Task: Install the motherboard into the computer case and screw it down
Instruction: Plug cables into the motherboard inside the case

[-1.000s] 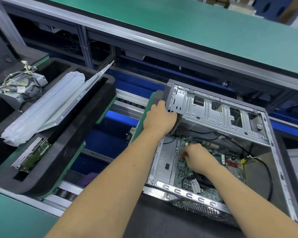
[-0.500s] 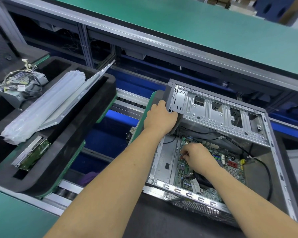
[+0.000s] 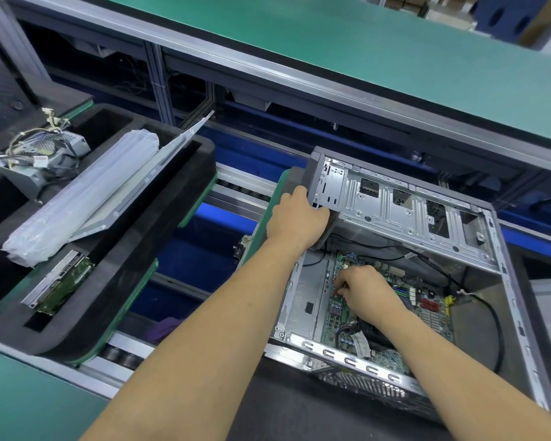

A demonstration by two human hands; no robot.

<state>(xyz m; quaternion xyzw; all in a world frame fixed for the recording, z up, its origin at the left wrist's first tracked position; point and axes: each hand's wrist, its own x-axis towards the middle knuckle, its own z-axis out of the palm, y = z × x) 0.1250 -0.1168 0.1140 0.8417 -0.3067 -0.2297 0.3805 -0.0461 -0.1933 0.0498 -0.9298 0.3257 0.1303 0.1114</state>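
The open grey computer case (image 3: 509,300) lies on its side at the right. The green motherboard (image 3: 433,313) sits flat inside it. My left hand (image 3: 295,219) grips the near left corner of the raised metal drive cage (image 3: 395,214). My right hand (image 3: 366,291) reaches down into the case over the board's left part. Its fingertips are curled and pinch a small part at the board's left edge, beside a red connector; the part itself is hidden by the fingers.
A black cable (image 3: 493,316) loops along the case floor right of the board. At the left, a black foam tray (image 3: 159,249) holds a plastic-wrapped bundle (image 3: 86,195), a metal side panel, a power supply (image 3: 42,154) and another circuit board (image 3: 67,284). Conveyor rollers run between tray and case.
My right hand's fingers have shifted only slightly over the board's left edge. My left hand keeps the same hold on the drive cage.
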